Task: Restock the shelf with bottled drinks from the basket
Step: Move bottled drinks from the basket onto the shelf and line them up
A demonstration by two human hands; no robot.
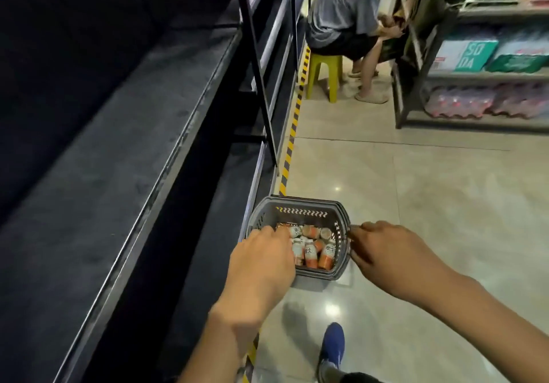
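- Head view: I had my left hand (263,259) down in the basket (300,208) on the floor, among the bottles (310,253); grip hidden, cannot tell.
- Right hand (383,252) pinched the basket's rim.
- Shelf (118,150) stood bare, left.
- Risk, I judged: loose-lying bottles slipping from a hurried grab.

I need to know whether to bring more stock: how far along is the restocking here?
Barely begun, it seems. Done: nothing visible; the dark shelf shows no bottles. In hand: the left hand reaches into the grey basket on the floor, and the right hand is at its right rim; neither clearly holds a bottle. Left: the orange-and-white bottles lying in the basket.
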